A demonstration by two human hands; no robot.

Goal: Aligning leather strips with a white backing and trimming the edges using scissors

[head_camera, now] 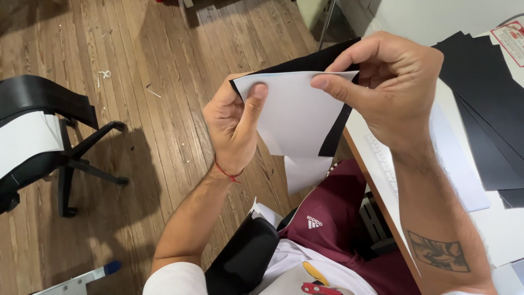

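Here both hands, left hand [233, 127] and right hand [390, 82], pinch the white-backed black paper sheet [297, 117] in mid-air beyond the worktop's [494, 224] left edge; steady thumb pressure at both top corners should keep the layers aligned.

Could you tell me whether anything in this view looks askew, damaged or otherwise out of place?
Small white scraps lie scattered on the wooden floor. The black sheets on the desk are fanned unevenly. The sheet in both hands looks intact.
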